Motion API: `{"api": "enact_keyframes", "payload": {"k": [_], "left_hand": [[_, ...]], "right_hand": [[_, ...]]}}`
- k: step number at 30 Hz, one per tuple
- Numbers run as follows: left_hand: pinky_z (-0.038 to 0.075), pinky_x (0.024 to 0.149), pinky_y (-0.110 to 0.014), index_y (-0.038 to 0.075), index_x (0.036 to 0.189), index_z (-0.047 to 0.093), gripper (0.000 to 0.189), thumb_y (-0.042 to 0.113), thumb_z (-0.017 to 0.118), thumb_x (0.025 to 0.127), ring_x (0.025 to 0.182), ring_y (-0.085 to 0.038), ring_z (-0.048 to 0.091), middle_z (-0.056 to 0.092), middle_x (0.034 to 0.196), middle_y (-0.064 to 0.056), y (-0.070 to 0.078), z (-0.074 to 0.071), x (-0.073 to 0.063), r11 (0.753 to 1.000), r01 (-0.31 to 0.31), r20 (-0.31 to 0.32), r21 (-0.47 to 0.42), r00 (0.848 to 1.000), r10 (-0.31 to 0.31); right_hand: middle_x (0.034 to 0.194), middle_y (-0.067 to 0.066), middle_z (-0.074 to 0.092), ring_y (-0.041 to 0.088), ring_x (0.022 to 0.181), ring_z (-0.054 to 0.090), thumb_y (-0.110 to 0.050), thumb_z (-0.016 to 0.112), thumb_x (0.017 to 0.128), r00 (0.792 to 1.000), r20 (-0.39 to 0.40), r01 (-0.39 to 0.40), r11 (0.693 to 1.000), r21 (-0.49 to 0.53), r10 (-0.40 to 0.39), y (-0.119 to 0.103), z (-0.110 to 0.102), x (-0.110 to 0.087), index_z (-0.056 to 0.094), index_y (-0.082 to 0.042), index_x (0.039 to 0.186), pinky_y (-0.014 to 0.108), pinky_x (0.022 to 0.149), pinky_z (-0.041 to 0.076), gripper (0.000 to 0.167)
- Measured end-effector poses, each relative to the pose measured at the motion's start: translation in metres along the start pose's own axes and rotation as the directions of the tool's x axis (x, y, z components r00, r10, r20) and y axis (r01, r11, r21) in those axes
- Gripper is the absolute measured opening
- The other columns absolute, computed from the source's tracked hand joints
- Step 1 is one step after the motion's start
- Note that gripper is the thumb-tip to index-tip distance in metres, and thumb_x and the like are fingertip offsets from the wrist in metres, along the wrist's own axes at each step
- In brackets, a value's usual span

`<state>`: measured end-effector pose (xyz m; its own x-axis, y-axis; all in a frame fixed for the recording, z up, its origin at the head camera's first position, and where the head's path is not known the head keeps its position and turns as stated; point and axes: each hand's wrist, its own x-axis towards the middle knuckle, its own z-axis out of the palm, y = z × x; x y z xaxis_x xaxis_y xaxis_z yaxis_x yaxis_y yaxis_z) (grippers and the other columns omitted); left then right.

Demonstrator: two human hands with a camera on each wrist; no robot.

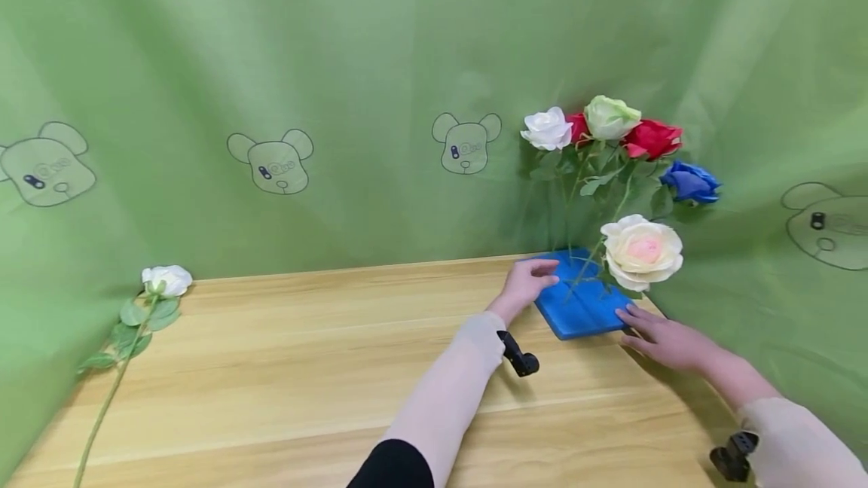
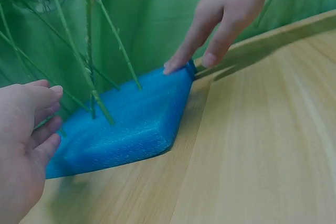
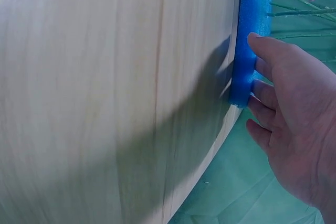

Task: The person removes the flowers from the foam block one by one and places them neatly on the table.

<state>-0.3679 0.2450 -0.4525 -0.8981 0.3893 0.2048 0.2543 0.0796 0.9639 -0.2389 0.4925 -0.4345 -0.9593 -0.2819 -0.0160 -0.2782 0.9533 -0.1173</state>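
A blue foam block (image 1: 576, 320) lies on the table at the back right, with several rose stems (image 2: 88, 40) stuck upright or leaning in it. Their blooms include a white rose (image 1: 546, 129), a pale green rose (image 1: 612, 118), a red rose (image 1: 652, 139), a blue rose (image 1: 692, 182) and a cream-pink rose (image 1: 643, 251). My left hand (image 1: 525, 285) is at the block's left side, fingers loosely bent around no stem. On the opposite side, my right hand (image 1: 667, 339) touches the block's edge with extended fingers; the right wrist view shows thumb and fingers along that edge.
A single white rose (image 1: 166, 280) with a long leafy stem lies at the table's left edge. Green curtain (image 1: 366, 96) printed with bear heads hangs behind the wooden table (image 1: 305, 367) and along both sides, close to the block.
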Motion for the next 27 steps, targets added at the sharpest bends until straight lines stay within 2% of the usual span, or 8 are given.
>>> {"api": "enact_keyframes", "payload": {"k": [4,12,16,20,27], "left_hand": [[0.052,0.088,-0.014,0.013,0.121,0.070,0.030,0.009,0.067,0.091,0.109,-0.013,0.067,0.071,0.119,-0.002,-0.003,0.005,0.003,0.999,-0.010,-0.012,0.050,1.000,0.010],[0.052,0.084,-0.012,0.013,0.120,0.070,0.030,0.016,0.071,0.089,0.105,-0.009,0.067,0.072,0.117,-0.001,-0.007,0.017,0.003,1.000,-0.003,0.036,0.029,0.999,0.002],[0.051,0.082,-0.012,0.013,0.112,0.074,0.024,0.018,0.072,0.088,0.099,-0.005,0.066,0.074,0.109,0.000,-0.008,0.019,0.001,0.999,-0.002,0.047,0.043,0.999,0.000],[0.051,0.078,-0.011,0.012,0.102,0.076,0.017,0.017,0.074,0.087,0.089,-0.001,0.065,0.076,0.100,-0.001,-0.008,0.019,0.002,0.994,-0.031,0.065,0.107,0.998,0.024],[0.048,0.073,-0.008,0.012,0.100,0.076,0.014,0.019,0.072,0.088,0.081,0.002,0.061,0.076,0.095,-0.001,-0.012,0.021,0.004,0.973,-0.072,0.104,0.221,0.993,0.050]], "right_hand": [[0.147,0.034,0.037,0.055,0.128,0.042,-0.040,0.055,0.098,1.000,-0.001,-0.004,1.000,0.007,0.004,-0.004,0.001,0.001,0.046,-0.001,0.143,0.066,0.098,0.043,0.060],[0.148,0.034,0.037,0.056,0.128,0.041,-0.040,0.054,0.098,1.000,0.001,-0.021,1.000,0.016,0.021,-0.005,-0.001,-0.003,0.045,-0.001,0.143,0.067,0.098,0.042,0.060],[0.148,0.033,0.036,0.056,0.129,0.040,-0.040,0.054,0.098,1.000,-0.004,-0.027,0.999,0.022,0.027,-0.006,-0.002,-0.003,0.045,-0.001,0.143,0.067,0.100,0.041,0.059],[0.148,0.033,0.036,0.056,0.130,0.040,-0.040,0.054,0.098,1.000,0.001,-0.029,0.999,0.023,0.029,-0.006,-0.002,-0.003,0.045,-0.001,0.143,0.067,0.100,0.041,0.060],[0.148,0.034,0.036,0.056,0.130,0.040,-0.040,0.054,0.099,1.000,0.004,-0.029,0.999,0.018,0.029,-0.006,-0.001,-0.003,0.045,-0.001,0.143,0.067,0.100,0.041,0.060]]}}
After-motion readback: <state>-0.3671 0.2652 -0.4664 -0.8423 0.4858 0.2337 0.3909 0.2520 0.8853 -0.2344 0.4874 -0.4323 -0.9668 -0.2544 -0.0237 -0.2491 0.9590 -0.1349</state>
